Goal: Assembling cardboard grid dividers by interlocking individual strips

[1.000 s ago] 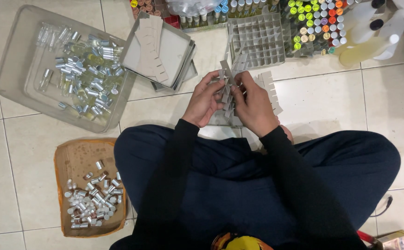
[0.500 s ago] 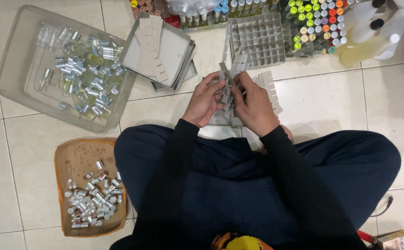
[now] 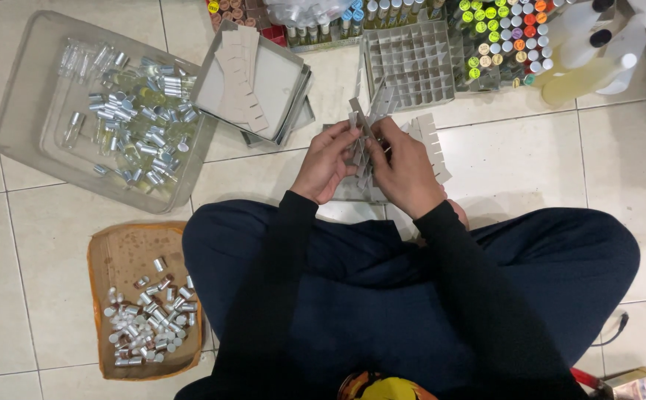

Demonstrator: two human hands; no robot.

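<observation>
I sit cross-legged on a tiled floor. My left hand and my right hand are both closed on slotted grey cardboard divider strips, held upright between them above my knees. More notched strips lie fanned on the floor just right of my right hand. A finished cardboard grid of cells stands on the floor beyond my hands.
A clear plastic tray of small silver-capped vials lies at upper left. A shallow box holds flat strips. A brown cardboard tray of silver caps lies lower left. Colour-capped vials and yellowish bottles line the top right.
My hands have shifted slightly on the divider strips; the bundle stays in the same place between them.
</observation>
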